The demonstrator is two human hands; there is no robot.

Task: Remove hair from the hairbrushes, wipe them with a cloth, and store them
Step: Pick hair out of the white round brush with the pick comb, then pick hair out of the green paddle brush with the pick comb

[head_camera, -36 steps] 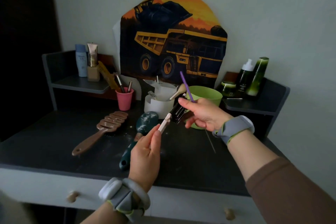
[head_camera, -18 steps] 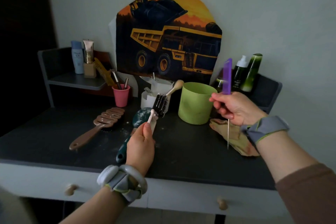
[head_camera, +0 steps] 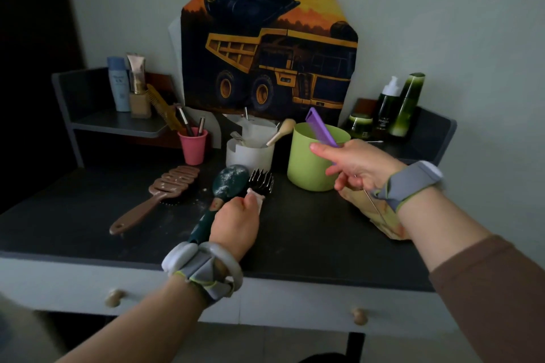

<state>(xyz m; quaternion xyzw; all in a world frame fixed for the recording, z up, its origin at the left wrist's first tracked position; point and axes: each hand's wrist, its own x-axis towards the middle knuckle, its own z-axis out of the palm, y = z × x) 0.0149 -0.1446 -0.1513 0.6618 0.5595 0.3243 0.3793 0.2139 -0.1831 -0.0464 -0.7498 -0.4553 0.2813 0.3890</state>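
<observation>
The left hand (head_camera: 236,222), gripping the round brush (head_camera: 261,183), is lowering it toward the dark dresser top (head_camera: 309,233) (2 brushes lying beside), while the right hand (head_camera: 358,165) is pinching the purple comb (head_camera: 320,127) by the green cup (head_camera: 306,162).

Bare dark tabletop (head_camera: 309,233) lay open along the front edge. A green cup (head_camera: 306,165), white container (head_camera: 250,153) and pink cup (head_camera: 193,146) crowded the back; two hairbrushes (head_camera: 159,194) blocked the left-centre.

Left hand (head_camera: 236,222): back up, fingers curled round a white handle, low over the bench; grey-and-white band on wrist; forearm bare. Right hand (head_camera: 358,166): raised, forefinger extended, remaining fingers curled pinching a purple comb; grey band on wrist; brown sleeve on forearm.
</observation>
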